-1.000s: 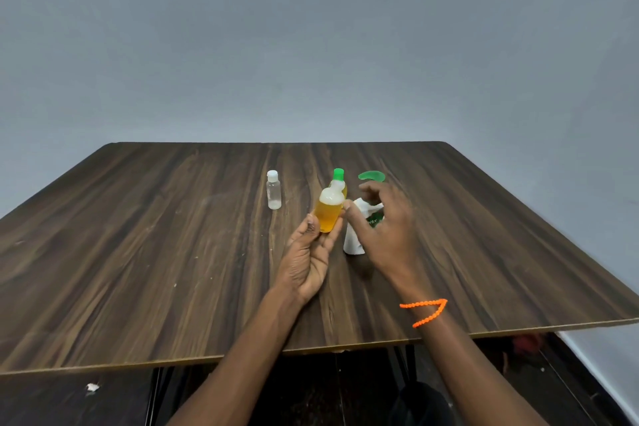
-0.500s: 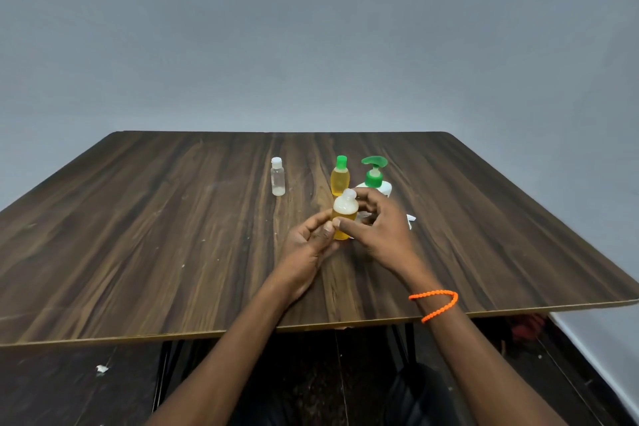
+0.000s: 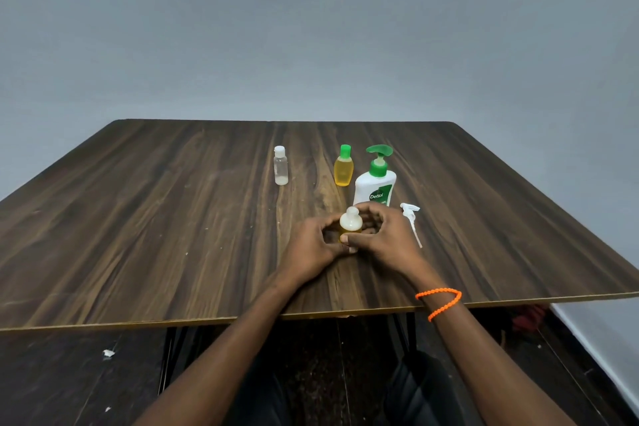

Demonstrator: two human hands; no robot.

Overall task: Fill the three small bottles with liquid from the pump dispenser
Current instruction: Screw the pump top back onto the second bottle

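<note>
Pump dispenser [image 3: 375, 185], one only, stood on the desk [image 3: 173, 218] behind both hands. Three small bottles were counted: a green-capped bottle [image 3: 343, 168] looking full of yellow liquid, a clear bottle [image 3: 280, 166] nearly empty, and an uncapped yellow bottle [image 3: 350, 223] gripped by the left hand [image 3: 311, 245] and right hand [image 3: 387, 240]. One loose spray top [image 3: 410, 220] lay beside them. Probably two were filled, one left.

The lower body of the small yellow bottle [image 3: 350, 223] is hidden behind the curled fingers of the left hand [image 3: 313, 246] and right hand [image 3: 383, 235]. Just behind that bottle, the pump dispenser [image 3: 376, 183] has its base covered by the right hand, its label partly unreadable.
</note>
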